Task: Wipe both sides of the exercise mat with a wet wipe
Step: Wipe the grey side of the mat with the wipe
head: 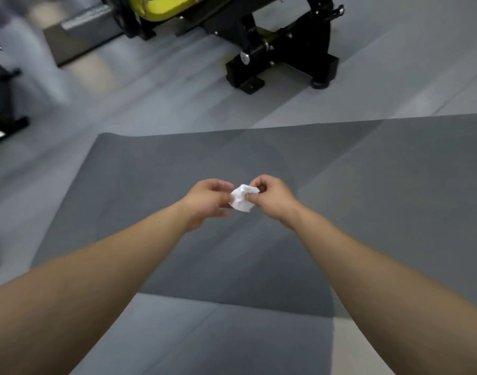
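Two bare hands hold a crumpled white wet wipe (242, 200) in the air above a grey exercise mat (156, 169) spread flat on a gym floor.

The left hand (206, 203) and right hand (272, 198) meet at arm's length, the fingers of each curled in and pinching opposite sides of the small wad between them. The wipe is off the mat, not yet touching it. This looks like the preparing step: the wipe seems to be bunched or opened out before wiping. The next move likely calls for lowering it to the mat and pressing it flat across the surface. A black and yellow exercise machine (259, 36) stands beyond the mat.
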The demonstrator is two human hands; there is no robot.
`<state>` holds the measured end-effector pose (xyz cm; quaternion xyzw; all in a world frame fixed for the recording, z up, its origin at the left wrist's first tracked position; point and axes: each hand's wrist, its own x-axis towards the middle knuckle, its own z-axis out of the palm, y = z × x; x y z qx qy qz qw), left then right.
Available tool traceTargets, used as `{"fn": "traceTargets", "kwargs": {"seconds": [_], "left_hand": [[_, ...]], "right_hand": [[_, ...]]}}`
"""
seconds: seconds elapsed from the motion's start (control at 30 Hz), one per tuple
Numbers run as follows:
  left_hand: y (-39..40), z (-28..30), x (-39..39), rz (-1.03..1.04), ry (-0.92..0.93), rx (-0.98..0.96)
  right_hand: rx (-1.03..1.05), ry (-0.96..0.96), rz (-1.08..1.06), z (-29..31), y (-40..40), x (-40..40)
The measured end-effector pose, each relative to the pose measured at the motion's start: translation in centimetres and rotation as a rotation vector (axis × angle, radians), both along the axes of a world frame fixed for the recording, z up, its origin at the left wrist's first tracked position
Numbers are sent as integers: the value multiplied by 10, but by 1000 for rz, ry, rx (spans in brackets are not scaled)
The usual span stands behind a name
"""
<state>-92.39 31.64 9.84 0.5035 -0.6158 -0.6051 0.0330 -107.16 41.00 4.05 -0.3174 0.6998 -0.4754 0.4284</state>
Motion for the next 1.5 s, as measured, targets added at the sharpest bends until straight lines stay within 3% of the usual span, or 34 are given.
{"fn": "traceTargets", "kwargs": {"seconds": [0.3, 0.4, 0.8, 1.0, 1.27, 1.33, 1.5], "left_hand": [[-12, 100, 50, 31, -219, -274], [-23, 117, 64, 21, -223, -307], [-146, 74, 113, -164, 9, -274], [-228, 52, 122, -97, 202, -134], [-284, 1, 145, 17, 344, -78], [-293, -3, 151, 51, 377, -98], [-312, -13, 164, 52, 382, -70]], "right_hand": [[-159, -196, 273, 91, -18, 39], [-117, -157, 275, 108, -28, 50], [40, 208, -40, 96, -116, 118], [97, 232, -300, 101, -179, 149], [437, 406, -472, 96, -266, 200], [404, 324, -479, 91, -289, 216], [135, -168, -448, 78, -328, 240]]}}
